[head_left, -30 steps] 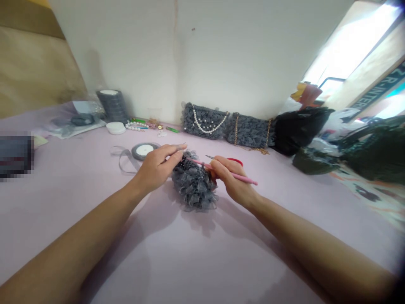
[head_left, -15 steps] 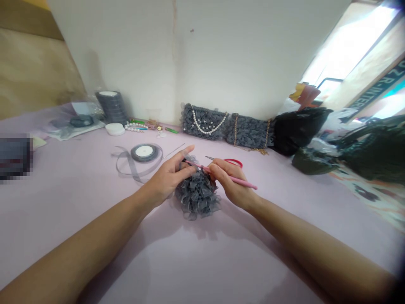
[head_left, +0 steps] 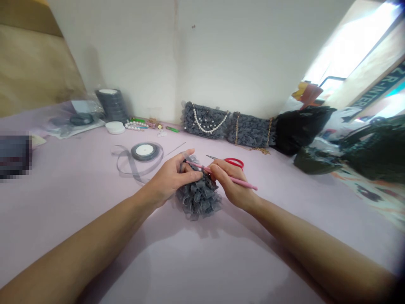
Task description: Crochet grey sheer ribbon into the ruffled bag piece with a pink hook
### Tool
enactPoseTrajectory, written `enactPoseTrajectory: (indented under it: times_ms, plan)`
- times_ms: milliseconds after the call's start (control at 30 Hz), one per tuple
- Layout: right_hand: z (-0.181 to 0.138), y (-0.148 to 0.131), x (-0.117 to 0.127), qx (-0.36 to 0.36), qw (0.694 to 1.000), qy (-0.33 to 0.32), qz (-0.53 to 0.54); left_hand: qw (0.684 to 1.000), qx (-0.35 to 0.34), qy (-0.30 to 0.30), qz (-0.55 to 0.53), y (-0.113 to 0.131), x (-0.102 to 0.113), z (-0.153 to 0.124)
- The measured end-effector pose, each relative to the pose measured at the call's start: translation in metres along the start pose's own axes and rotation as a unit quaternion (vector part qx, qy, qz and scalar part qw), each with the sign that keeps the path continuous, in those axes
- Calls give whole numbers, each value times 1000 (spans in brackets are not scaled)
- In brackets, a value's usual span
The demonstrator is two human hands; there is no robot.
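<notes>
A ruffled grey ribbon crochet piece (head_left: 199, 198) hangs between my hands above the table. My left hand (head_left: 174, 174) grips its upper left edge, thumb pressed on the front and index finger raised with grey ribbon around it. In my right hand (head_left: 228, 179) is a pink crochet hook (head_left: 242, 182), held like a pen, its tip end pointing left across the top of the piece near my left fingers. The exact stitch at the hook's tip is too small to make out. A spool of grey organza ribbon (head_left: 145, 150) lies left of my hands, its loose ribbon curling on the table.
Red-handled scissors (head_left: 234, 162) lie just beyond my right hand. Two grey ruffled bags (head_left: 207, 120) lean on the wall, one with pearls, one with a chain. Stacked ribbon spools (head_left: 111, 105), a white disc (head_left: 115, 127) and pearl strands stand back left; black plastic bags (head_left: 299, 126) at right.
My left thumb has slid right and slightly down over the front of the crochet piece. The right hand and hook are almost unmoved; the view has shifted slightly.
</notes>
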State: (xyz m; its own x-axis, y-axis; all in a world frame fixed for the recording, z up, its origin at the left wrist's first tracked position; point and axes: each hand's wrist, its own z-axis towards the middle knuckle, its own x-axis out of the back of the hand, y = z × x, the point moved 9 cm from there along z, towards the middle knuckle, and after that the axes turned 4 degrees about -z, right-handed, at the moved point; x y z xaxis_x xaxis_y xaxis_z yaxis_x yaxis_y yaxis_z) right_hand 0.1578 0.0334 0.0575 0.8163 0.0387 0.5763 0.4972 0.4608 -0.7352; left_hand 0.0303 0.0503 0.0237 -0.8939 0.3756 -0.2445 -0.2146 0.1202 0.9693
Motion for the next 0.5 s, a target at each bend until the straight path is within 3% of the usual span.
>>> enactPoseTrajectory:
  times_ms: [500]
  plan:
    - [-5,6,3,25,997,64,17,1000,9,-6,8,1,7,1]
